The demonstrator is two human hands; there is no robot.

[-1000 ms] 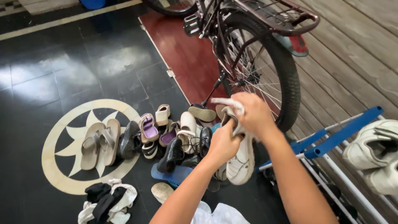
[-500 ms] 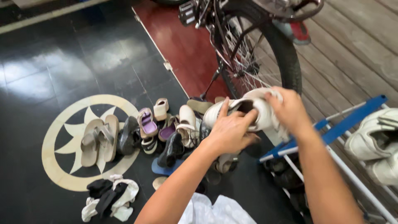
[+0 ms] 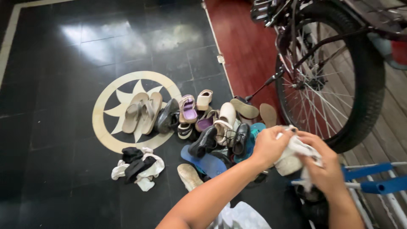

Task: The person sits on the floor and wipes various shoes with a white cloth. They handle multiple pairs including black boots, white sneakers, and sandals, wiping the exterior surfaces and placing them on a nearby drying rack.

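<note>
A heap of mixed sandals and shoes (image 3: pixel 203 123) lies on the glossy black tiled floor (image 3: pixel 55 85), beside crumpled black-and-white cloths (image 3: pixel 136 167); a black spoked bicycle wheel (image 3: pixel 335 80) stands above a blue-and-white metal rack (image 3: pixel 373 182).

The floor (image 3: pixel 63 85) is black glossy tile with a cream inlay (image 3: pixel 106 123) — a ring with a sun or star shape inside. Beside it runs a dark red strip (image 3: pixel 241 51). The slippers (image 3: pixel 142 112) are beige, one sandal (image 3: pixel 188 109) has a purple insole, the flip-flop (image 3: pixel 207 163) is blue. The shoe (image 3: pixel 292 154) in the hands is white. The bicycle tyre (image 3: pixel 369 80) is black — the rack bars (image 3: pixel 373 178) are blue and white.
</note>
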